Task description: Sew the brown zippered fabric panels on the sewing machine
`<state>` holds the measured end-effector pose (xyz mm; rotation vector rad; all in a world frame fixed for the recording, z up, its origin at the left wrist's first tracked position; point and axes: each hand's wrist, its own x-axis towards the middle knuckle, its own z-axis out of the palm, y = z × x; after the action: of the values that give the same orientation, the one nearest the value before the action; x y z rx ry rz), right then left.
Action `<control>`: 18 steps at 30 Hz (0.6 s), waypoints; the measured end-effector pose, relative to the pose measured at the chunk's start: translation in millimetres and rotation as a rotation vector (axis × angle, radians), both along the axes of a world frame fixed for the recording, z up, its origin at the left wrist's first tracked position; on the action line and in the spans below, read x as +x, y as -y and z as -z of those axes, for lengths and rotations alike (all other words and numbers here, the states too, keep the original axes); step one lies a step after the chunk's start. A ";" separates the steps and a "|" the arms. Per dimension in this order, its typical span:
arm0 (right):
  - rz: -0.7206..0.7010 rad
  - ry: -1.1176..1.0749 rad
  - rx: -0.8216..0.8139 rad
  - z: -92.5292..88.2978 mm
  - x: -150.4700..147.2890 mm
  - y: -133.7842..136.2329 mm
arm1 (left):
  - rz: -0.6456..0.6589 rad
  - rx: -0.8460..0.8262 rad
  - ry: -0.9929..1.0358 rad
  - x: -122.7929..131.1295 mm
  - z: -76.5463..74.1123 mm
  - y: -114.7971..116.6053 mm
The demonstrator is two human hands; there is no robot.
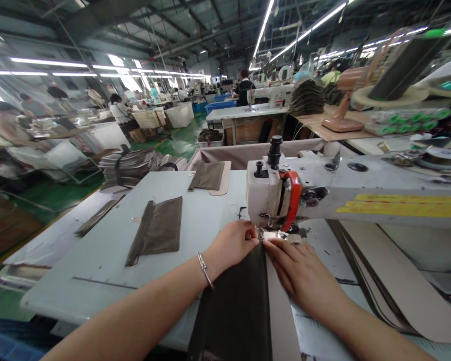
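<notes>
Left hand (235,245): thumb and forefinger curled together at the far end of the dark fabric panel (236,306), right by the presser foot (261,233); can't tell if cloth is actually pinched between them. Metal bracelet (204,268) on that wrist. Right hand (304,268): fingers laid out over the beige strip (283,313), fingertips at the seam line just beside my left, not closed on anything. Panel runs from the foot back toward me, its right edge against the strip. Above my fingertips: sewing machine head (263,188), red guard (293,195) on its right, yellow tape (398,203) along the arm. On the pale worktable (90,260) to my left, one dark flat pouch (160,225); a second dark pouch (208,176) farther back, overlapping a beige panel (224,180). Right, under the machine arm: layered beige and dark panels (402,281). Beyond the table's far left, a strapped stack (131,165). Upper right: big dark thread cone (406,67). Down the hall, a co-worker in a dark top (244,89).
</notes>
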<state>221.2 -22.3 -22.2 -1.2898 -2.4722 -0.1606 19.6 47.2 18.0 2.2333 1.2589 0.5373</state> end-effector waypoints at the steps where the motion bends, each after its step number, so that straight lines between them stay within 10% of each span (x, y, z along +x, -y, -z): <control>1: 0.005 0.004 -0.004 0.1 -0.2 0.1 | -0.008 0.009 -0.003 0.0 0.8 -0.3; 18: 0.023 0.014 -0.011 -1.8 -0.6 1.4 | -0.060 0.118 0.026 3.6 10.7 -3.7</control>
<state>220.6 -23.8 -20.5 -1.3263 -2.4744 -0.1619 23.2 50.9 7.3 2.2828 1.3161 0.6773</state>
